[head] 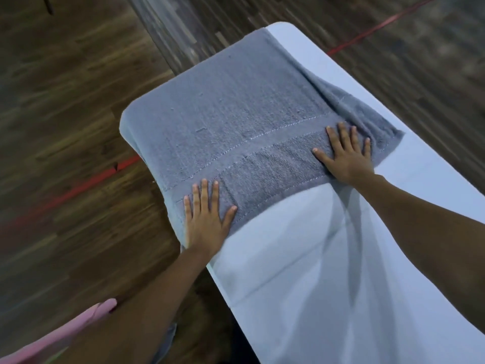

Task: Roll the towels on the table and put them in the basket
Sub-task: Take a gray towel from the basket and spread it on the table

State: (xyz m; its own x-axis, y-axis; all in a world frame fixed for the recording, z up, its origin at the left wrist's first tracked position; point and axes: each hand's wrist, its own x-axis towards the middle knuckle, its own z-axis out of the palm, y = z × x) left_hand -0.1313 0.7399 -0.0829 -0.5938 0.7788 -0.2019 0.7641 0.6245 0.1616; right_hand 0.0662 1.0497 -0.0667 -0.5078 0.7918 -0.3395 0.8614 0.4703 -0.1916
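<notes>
Head view: towel [236,109] lies flat under both hands' fingers [203,195].

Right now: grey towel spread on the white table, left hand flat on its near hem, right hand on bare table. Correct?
No. The head view shows the right hand flat on the grey towel, at the right end of its near hem, not on bare table. The rest holds: towel spread on the white table, left hand flat on the hem.

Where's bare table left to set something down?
Bare table lies this side of the grey towel, between the forearms, and along the right edge. The towel covers the far end; left hand and right hand press its near hem.
</notes>
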